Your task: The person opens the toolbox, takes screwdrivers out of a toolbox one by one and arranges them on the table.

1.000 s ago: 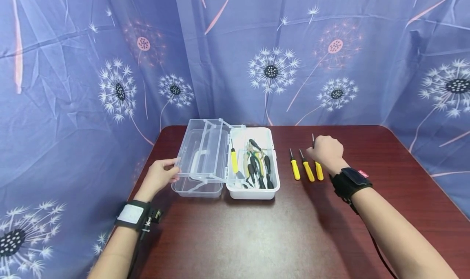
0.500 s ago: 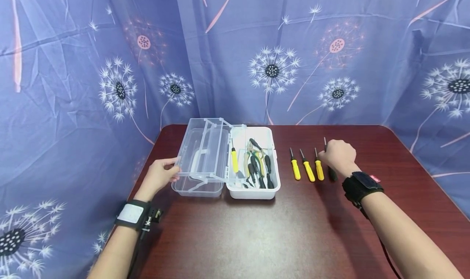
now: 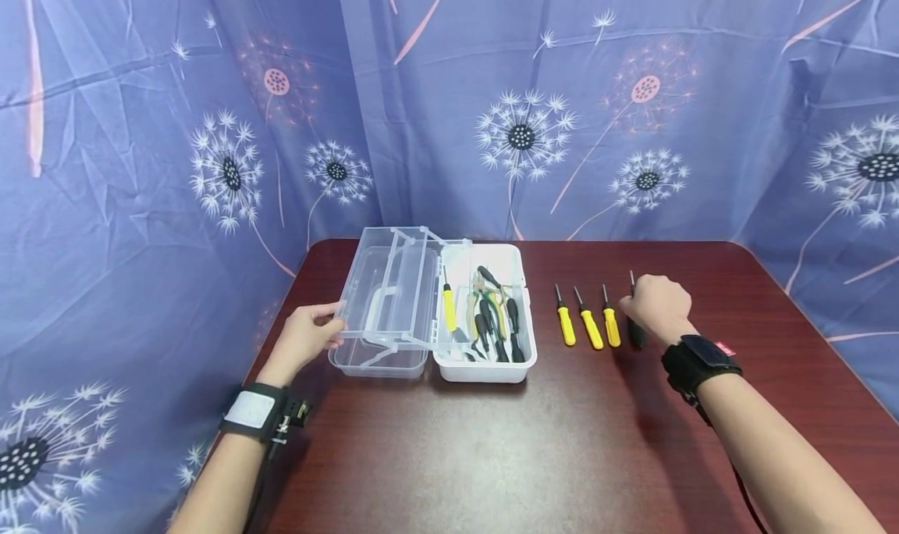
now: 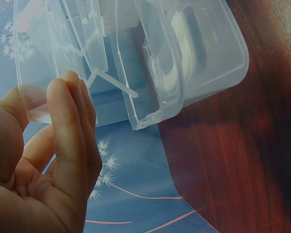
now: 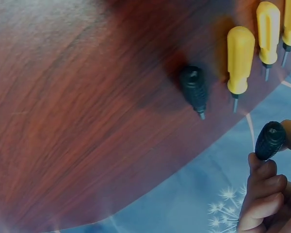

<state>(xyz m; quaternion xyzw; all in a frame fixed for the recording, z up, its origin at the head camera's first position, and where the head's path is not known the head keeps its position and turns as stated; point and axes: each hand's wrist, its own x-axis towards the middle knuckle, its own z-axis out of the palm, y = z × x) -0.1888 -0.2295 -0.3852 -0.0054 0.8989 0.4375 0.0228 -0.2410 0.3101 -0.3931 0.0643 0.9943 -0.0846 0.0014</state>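
My right hand (image 3: 630,306) pinches a black-handled screwdriver (image 5: 270,140) just right of three yellow screwdrivers (image 3: 591,329) that lie side by side on the dark red table (image 3: 492,456). Its metal shaft (image 3: 632,278) sticks out past the knuckles. A second black handle (image 5: 194,90) lies on the table beside the nearest yellow one (image 5: 241,58). My left hand (image 3: 328,323) holds the corner of the clear lid (image 4: 150,63) of an open white toolbox (image 3: 485,372) between thumb and fingers (image 4: 70,126).
The toolbox holds a yellow screwdriver (image 3: 448,307), pliers and several black-handled tools (image 3: 495,323). Blue dandelion-print cloth (image 3: 520,128) hangs behind and beside the table. The table's left edge runs close under my left hand.
My right hand has moved right and a little nearer with the black screwdriver, uncovering the third yellow screwdriver. The left hand has stayed on the lid.
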